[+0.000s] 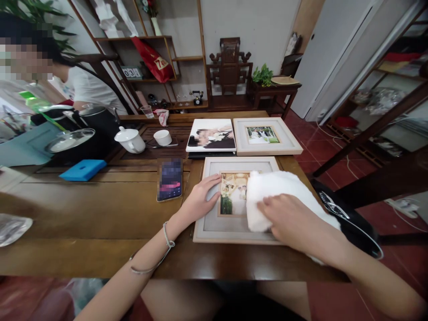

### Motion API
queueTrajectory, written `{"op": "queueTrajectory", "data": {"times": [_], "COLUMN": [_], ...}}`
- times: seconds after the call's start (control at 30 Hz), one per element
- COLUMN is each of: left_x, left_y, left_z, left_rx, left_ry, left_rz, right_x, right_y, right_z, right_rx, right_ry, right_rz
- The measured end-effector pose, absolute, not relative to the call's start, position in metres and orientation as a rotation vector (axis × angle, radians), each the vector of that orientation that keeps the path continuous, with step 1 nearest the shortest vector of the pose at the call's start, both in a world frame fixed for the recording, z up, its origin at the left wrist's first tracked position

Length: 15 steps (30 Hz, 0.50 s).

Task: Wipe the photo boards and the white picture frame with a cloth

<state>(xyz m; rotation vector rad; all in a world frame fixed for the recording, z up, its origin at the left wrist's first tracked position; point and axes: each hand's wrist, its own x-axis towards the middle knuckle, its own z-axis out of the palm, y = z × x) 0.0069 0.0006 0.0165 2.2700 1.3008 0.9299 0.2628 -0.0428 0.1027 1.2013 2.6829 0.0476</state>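
Observation:
A pale-framed photo lies flat on the wooden table in front of me. My left hand rests flat on the frame's left side, fingers stretched toward the picture. My right hand presses a folded white cloth onto the right half of the frame, fingers curled over the cloth. The cloth covers part of the picture and the frame's right edge.
Two more pictures lie behind: a frameless print and a framed photo. A phone lies left of the frame. A white teapot, cup, blue box and pots stand at the left, where another person sits. A black object lies at the table's right edge.

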Motion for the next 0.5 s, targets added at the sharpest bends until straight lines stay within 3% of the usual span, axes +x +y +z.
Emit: {"op": "queueTrajectory", "data": {"times": [0.13, 0.37, 0.5], "left_x": [0.007, 0.006, 0.006], "left_y": [0.0, 0.001, 0.0], "left_z": [0.017, 0.015, 0.014], "left_rx": [2.273, 2.273, 2.282], "left_ry": [1.305, 1.289, 1.291], "left_rz": [0.914, 0.93, 0.939], "right_x": [0.267, 0.261, 0.255], "right_y": [-0.051, 0.014, 0.032], "right_z": [0.113, 0.076, 0.057], "right_rx": [1.223, 1.658, 1.542], "right_ry": [2.676, 2.813, 2.845], "right_rz": [-0.157, 0.359, 0.34]}}
